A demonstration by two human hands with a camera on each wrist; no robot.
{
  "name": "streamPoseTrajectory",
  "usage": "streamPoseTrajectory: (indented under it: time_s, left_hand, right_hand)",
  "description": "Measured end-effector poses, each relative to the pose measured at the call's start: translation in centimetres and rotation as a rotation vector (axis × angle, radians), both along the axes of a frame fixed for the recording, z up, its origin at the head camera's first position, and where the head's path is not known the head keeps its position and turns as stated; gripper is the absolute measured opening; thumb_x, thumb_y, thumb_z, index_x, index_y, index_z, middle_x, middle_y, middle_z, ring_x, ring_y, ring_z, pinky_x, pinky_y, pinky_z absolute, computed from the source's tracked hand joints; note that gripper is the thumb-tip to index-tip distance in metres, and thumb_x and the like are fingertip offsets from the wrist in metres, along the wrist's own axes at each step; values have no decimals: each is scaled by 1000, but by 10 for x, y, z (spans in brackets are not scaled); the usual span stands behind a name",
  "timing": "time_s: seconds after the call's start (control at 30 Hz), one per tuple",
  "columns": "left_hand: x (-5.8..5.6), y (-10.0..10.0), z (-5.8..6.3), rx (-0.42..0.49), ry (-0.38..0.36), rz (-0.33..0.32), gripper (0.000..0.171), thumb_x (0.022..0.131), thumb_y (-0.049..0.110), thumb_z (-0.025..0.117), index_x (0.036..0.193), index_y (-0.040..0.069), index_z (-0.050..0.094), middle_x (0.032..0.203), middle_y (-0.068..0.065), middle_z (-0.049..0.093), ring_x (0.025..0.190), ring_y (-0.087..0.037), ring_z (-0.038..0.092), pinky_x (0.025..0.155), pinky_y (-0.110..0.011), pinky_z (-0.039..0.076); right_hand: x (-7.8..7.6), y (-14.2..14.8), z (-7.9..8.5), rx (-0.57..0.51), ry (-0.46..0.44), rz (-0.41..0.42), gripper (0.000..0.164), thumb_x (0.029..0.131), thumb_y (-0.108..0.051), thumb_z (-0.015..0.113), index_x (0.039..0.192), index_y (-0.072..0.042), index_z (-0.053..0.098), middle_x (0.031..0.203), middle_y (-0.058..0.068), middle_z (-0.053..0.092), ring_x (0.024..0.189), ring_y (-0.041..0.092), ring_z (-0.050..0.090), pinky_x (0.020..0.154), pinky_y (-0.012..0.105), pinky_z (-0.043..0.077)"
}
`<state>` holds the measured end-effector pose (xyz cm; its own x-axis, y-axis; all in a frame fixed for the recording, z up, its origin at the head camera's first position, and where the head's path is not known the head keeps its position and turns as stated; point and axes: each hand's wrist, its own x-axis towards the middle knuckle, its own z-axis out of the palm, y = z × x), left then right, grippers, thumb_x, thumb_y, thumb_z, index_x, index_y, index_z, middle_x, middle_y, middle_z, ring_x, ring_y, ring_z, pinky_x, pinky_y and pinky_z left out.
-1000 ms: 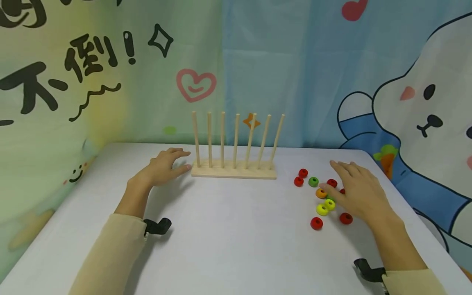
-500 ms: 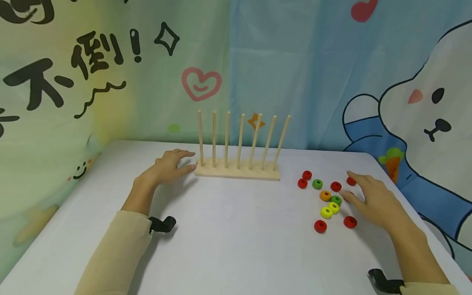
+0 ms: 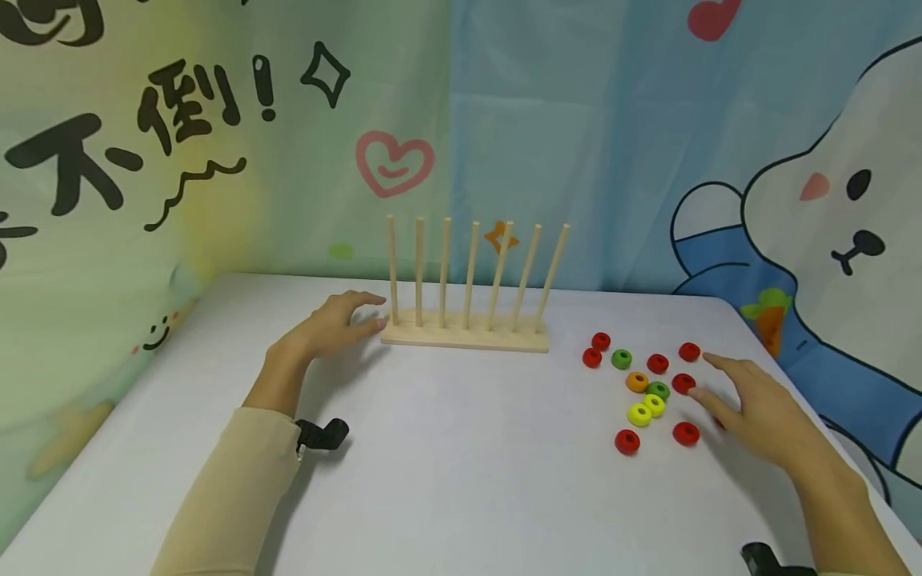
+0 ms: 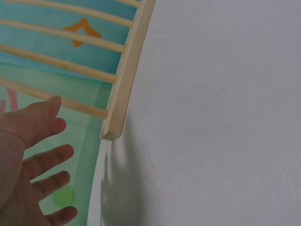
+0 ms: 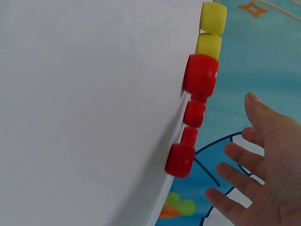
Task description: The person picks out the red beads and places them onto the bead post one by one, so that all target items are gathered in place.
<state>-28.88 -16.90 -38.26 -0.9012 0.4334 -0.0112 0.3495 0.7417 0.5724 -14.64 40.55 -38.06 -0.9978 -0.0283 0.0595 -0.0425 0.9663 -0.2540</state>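
Note:
A wooden stand (image 3: 464,340) with a row of upright pegs (image 3: 471,276) is near the back of the table. My left hand (image 3: 334,324) is at its left end, fingers spread and thumb close to the base; the left wrist view shows this hand (image 4: 35,165) holding nothing. Wooden beads in red (image 3: 627,442), green (image 3: 621,359), orange (image 3: 637,382) and yellow (image 3: 639,414) lie loose at the right. My right hand (image 3: 756,408) hovers beside them, its fingertips close to two red beads. Its fingers are apart and hold nothing in the right wrist view. A red bead is mostly hidden beneath it.
A white table (image 3: 461,480) carries everything. Behind it hangs a printed cloth (image 3: 533,144) with a heart and a cartoon bear. Black wrist mounts (image 3: 324,434) stick out from both forearms. None of the pegs bears a bead.
My right hand has drawn back to the right from above the beads, uncovering several of them. My left hand stays beside the stand's left end. The head view has shifted slightly.

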Motion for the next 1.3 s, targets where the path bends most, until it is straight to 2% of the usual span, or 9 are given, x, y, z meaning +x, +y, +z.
streamPoseTrajectory:
  time_s: [0.2, 0.37, 0.5, 0.77, 1.1, 1.3]
  left_hand:
    - [0, 2, -1, 20, -10, -10, 51, 101, 36, 54, 146, 14, 46, 151, -15, 40, 143, -39, 27, 113, -60, 24]
    - [-1, 5, -2, 28, -23, -15, 50, 101, 36, 54, 145, 15, 46, 151, -14, 40, 143, -38, 27, 113, -59, 24]
    - [-1, 6, -3, 44, -41, -14, 50, 100, 37, 55, 145, 16, 46, 151, -13, 40, 144, -37, 26, 114, -59, 24]
    - [-4, 10, -7, 37, -22, -16, 48, 99, 33, 57, 142, 12, 49, 146, -17, 45, 140, -41, 31, 112, -61, 25]
    - [-5, 13, -10, -38, -27, 2, 50, 97, 34, 60, 141, 12, 49, 145, -19, 42, 134, -41, 34, 106, -67, 29]
    - [-9, 16, -15, -66, -32, 5, 50, 97, 37, 60, 141, 16, 49, 148, -17, 39, 135, -42, 34, 103, -74, 26]
  right_hand:
    - [3, 7, -1, 16, -66, -10, 77, 96, -50, 58, 146, 4, 37, 136, 39, 37, 118, 60, 36, 86, 75, 39]
    - [6, 12, -1, 20, -123, -23, 80, 94, -54, 59, 145, 3, 37, 134, 39, 38, 114, 58, 41, 81, 69, 48]
    - [8, 14, -3, 20, -123, -26, 79, 92, -51, 64, 144, 3, 39, 131, 38, 41, 110, 56, 45, 75, 63, 53]
    - [11, 19, -5, 17, -121, -29, 79, 88, -46, 70, 142, 4, 41, 130, 37, 43, 111, 56, 46, 75, 61, 55]
    - [8, 18, -8, -6, -115, 17, 74, 87, -38, 74, 138, 4, 44, 122, 34, 54, 104, 51, 55, 76, 56, 56]
    - [11, 21, -9, -10, -157, -6, 69, 85, -34, 76, 134, 6, 48, 113, 33, 59, 100, 49, 58, 76, 53, 57]
